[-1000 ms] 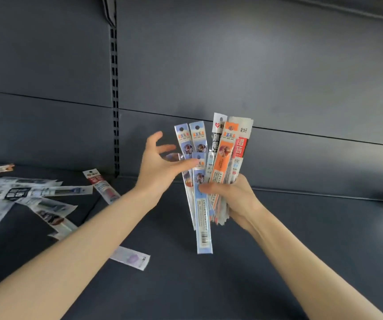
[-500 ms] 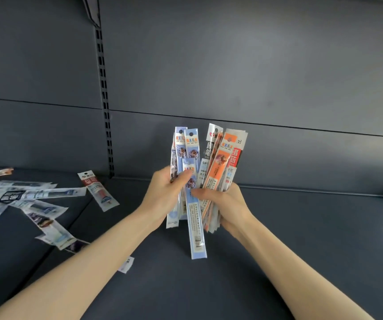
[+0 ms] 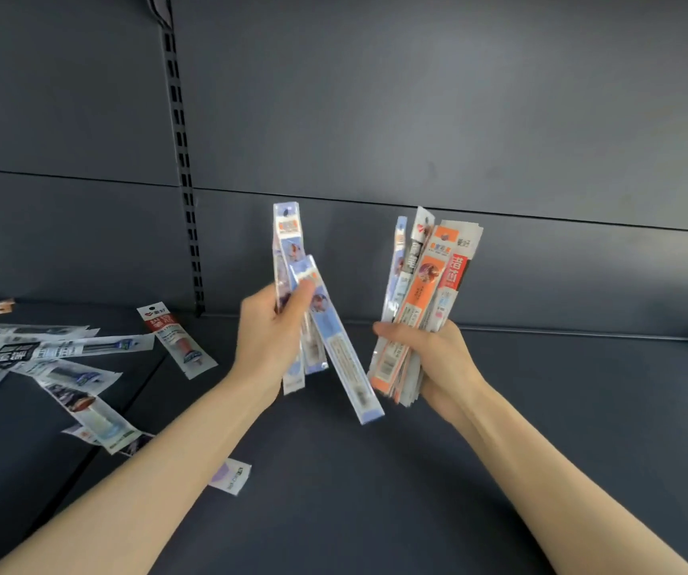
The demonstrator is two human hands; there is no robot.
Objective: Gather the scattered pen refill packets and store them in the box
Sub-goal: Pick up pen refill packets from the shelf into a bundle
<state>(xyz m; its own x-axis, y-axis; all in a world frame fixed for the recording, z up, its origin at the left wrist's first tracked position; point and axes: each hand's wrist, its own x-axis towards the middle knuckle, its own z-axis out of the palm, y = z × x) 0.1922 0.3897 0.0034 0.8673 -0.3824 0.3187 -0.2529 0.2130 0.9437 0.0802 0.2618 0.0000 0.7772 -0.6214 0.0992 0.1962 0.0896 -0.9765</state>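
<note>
A: What is the biggest thing here?
B: The dark grey shelf (image 3: 417, 471), with its back panel rising behind it and a slotted upright (image 3: 186, 193) at the panel's left part.
A: And on the shelf?
B: Loose packets (image 3: 56, 367) lie scattered at its left end, overlapping one another. A red-topped packet (image 3: 174, 338) lies just right of that heap, and the corner of another packet (image 3: 232, 477) peeks from under the left forearm.
A: Where are the hands?
B: Both are raised above the middle of the shelf, apart from each other. The right hand (image 3: 437, 359) has its fingers curled tight around a thick bundle of packets (image 3: 425, 300), standing nearly upright. The left hand (image 3: 269, 329) pinches a few blue packets (image 3: 317, 321) between thumb and fingers; one slants down to the right, and its lower end is near the bundle without touching it.
</note>
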